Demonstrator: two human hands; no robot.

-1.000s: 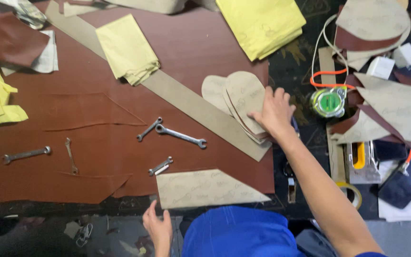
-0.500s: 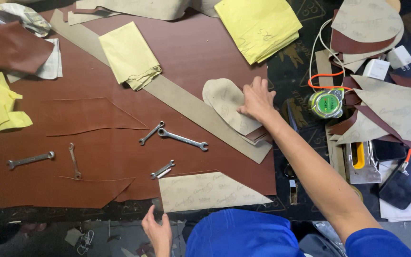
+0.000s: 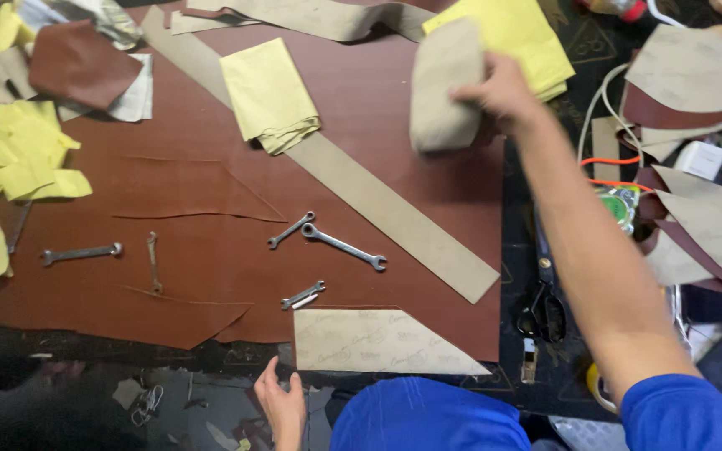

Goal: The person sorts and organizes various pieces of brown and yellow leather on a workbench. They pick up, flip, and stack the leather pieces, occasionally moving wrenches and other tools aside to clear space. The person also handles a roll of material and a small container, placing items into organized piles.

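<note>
Lifting clear of the brown leather sheet (image 3: 211, 250) where it lay a moment ago, the beige cut piece (image 3: 446, 88) now hangs blurred in the clenched right hand (image 3: 503, 92); the left hand (image 3: 282, 405), open and idle, stays at the table edge, its fingers partly shadowed.

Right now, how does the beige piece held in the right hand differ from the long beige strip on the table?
The beige piece is short, wide and rounded, lifted off the table in the right hand. The long beige strip is narrow and straight-edged, and lies flat and diagonal on the brown sheet, untouched. Both share a similar dull beige colour.
</note>
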